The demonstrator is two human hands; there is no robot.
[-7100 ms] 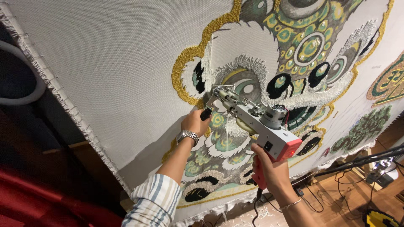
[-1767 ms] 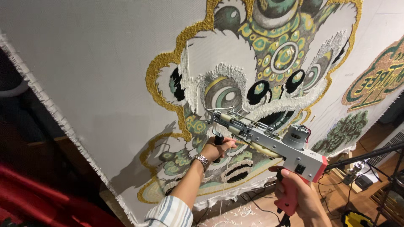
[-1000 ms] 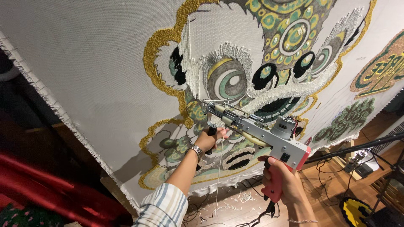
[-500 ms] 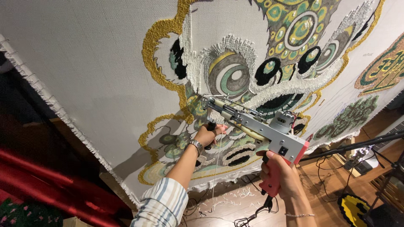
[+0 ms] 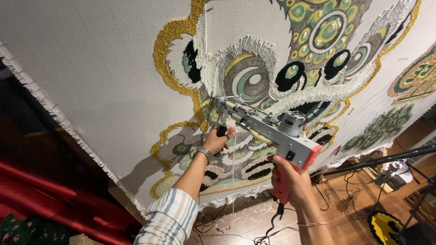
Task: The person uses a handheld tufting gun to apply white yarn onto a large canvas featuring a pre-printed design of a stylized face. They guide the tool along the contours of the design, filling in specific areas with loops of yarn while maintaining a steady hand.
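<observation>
The grey and pink tufting gun hid its needle tip against the stretched white cloth; the frame edges cropped the tufted design.

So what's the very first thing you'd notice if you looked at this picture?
Probably the big white cloth stretched up ahead, covered in a fuzzy creature face of gold, green and black yarn with round eyes. Right in the middle, a grey tufting gun with a pink handle presses its tip against the cloth. The right hand grips the pink handle and the left hand, wearing a silver watch, holds the front grip.
</observation>
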